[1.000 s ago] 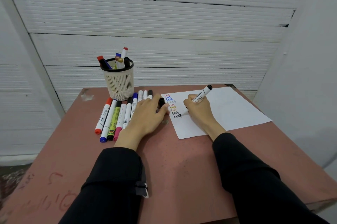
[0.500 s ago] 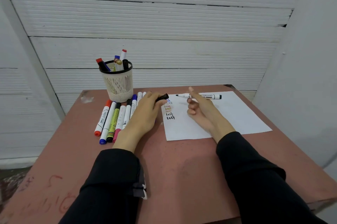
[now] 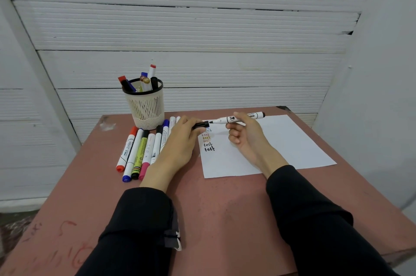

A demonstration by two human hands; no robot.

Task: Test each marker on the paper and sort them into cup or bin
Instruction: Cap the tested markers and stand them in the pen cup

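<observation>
My right hand (image 3: 244,135) holds a white marker with a black tip (image 3: 238,118) level above the white paper (image 3: 288,145), tip pointing left. My left hand (image 3: 180,143) pinches the marker's black cap (image 3: 200,125) right in front of that tip; cap and tip nearly touch. The word "test" is written several times in different colours down the paper's left edge (image 3: 208,142). A row of several capped markers (image 3: 141,152) lies on the table to the left of my left hand. A white mesh cup (image 3: 146,107) with several markers in it stands behind them.
The reddish table (image 3: 213,208) has a near edge at the bottom and a white panelled wall (image 3: 202,39) behind it. A white wall closes off the right side. No bin is in view.
My right hand lifted the marker off the paper after writing and turned it level. My left hand raised the cap, and the tip and cap have come close together.
</observation>
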